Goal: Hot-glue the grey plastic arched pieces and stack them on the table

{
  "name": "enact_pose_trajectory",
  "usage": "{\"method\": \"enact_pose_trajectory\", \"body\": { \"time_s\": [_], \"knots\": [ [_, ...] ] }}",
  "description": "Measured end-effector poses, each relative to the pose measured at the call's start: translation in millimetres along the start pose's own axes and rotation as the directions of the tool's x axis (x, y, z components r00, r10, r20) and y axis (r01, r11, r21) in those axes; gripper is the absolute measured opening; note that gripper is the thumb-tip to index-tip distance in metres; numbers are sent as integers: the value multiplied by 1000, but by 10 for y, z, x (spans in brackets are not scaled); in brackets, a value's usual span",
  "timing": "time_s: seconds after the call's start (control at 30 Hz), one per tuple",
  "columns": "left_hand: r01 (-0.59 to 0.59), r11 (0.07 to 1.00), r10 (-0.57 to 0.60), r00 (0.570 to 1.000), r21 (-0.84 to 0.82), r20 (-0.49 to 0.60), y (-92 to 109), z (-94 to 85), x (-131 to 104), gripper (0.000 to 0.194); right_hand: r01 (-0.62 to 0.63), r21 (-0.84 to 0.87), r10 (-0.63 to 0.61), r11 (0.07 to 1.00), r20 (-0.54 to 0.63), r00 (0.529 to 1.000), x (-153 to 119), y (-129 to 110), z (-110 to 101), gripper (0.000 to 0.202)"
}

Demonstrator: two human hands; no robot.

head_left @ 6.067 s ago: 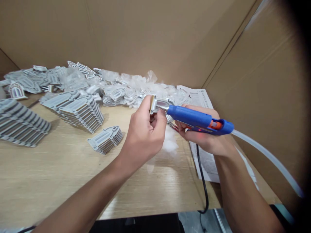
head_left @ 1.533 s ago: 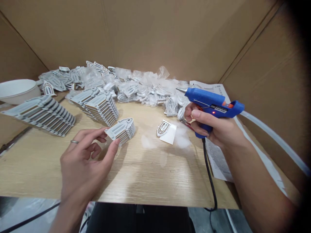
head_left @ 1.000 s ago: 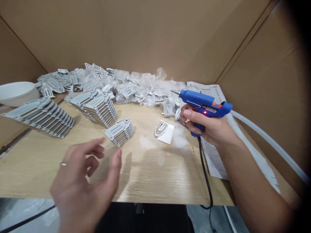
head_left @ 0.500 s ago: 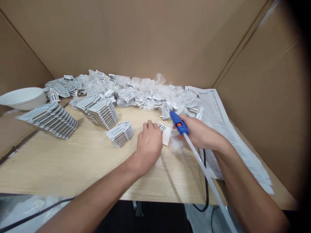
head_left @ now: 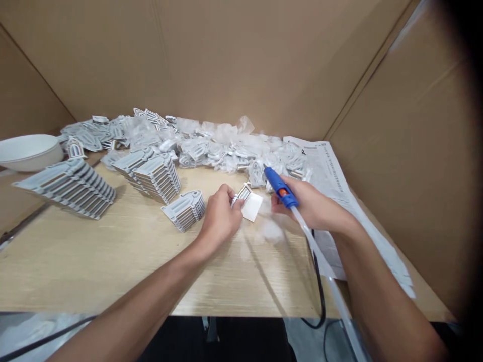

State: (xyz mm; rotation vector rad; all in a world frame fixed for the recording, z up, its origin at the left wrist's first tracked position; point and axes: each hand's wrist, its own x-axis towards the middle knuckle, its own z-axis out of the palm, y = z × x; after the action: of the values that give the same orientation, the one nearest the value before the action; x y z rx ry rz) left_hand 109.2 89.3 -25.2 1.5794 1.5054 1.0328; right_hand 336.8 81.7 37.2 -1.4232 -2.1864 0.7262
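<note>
Between the thumb and fingers of my left hand [head_left: 222,213] is a small white decorative piece [head_left: 243,192] with gold and dark lines, held tilted just above the table. Right beside it lies a flat white square [head_left: 252,207], partly overlapped by the piece; whether they are joined I cannot tell. My right hand [head_left: 311,203] is wrapped round a blue glue gun [head_left: 281,188] with an orange part. A long translucent glue stick [head_left: 320,256] runs out of its back end. The gun's nozzle points away from me, towards the pile, apart from the piece.
Stacks of similar pieces stand left: a small stack [head_left: 184,210], a taller stack [head_left: 160,178] and a wide stack [head_left: 68,186]. Behind lies a pile of bagged pieces [head_left: 222,146]. A white bowl [head_left: 30,153] is far left, printed sheets [head_left: 328,166] right. A black cable [head_left: 320,286] hangs over the front edge.
My left hand has turned and drawn back a little to the left, so the pinched piece and the white square show more fully. The glue gun stays at nearly the same spot.
</note>
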Motion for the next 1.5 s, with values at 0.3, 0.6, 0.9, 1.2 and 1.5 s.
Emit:
{"method": "enact_pose_trajectory", "body": {
  "time_s": [0.3, 0.6, 0.9, 1.2, 1.5],
  "knots": [
    [153, 832, -75, 983, -534, 166, 143, 52, 74, 23, 67, 437, 47, 897, -246, 968, 54, -52, 30, 40],
    [115, 689, -8, 989, -716, 150, 209, 18, 30, 19, 118, 492, 8, 862, -245, 970, 50, -65, 55, 40],
    [100, 751, -25, 992, -652, 124, 163, 44, 29, 16, 157, 435, -8, 886, -325, 946, 42, 84, 61, 45],
    [-79, 748, 175, 981, -659, 80, 61, 168, 13, 31, 105, 355, 20, 929, -333, 943, 63, 78, 114, 58],
    [-69, 742, 155, 985, -667, 70, 97, 157, 4, 30, 67, 195, 14, 978, -387, 922, 70, 49, 191, 51]
  ]
}}
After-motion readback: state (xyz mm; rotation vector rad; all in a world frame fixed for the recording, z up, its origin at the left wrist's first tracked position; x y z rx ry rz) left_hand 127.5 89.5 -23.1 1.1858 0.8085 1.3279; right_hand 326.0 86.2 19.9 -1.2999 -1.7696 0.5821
